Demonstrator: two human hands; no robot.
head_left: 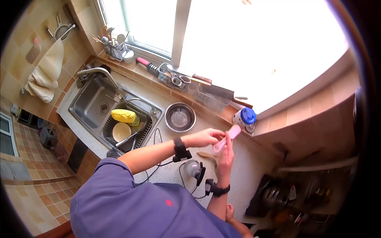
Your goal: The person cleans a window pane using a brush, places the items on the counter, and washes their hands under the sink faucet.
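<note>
My right hand (225, 159) grips a pink tool (220, 146) with a hole at its handle end and a broader far end. Its exact kind is not clear. My left hand (201, 139) is beside it with fingers curled; the fingertips meet the tool's side, and I cannot make out what they pinch. Both hands are above the counter. Below them lies a wooden utensil (206, 155), partly hidden by my right hand. A clear rounded vessel with a black part (193, 168) is close to my body. Ahead sits a metal bowl (180, 129).
A double sink (89, 101) on the left holds a yellow bottle (125, 116) and a pale bowl (121, 131). A blue-lidded container (248, 116) stands by the window ledge, near knives (218, 91). Cables (158, 166) cross the counter. Another person's hand (230, 212) shows beside my right arm.
</note>
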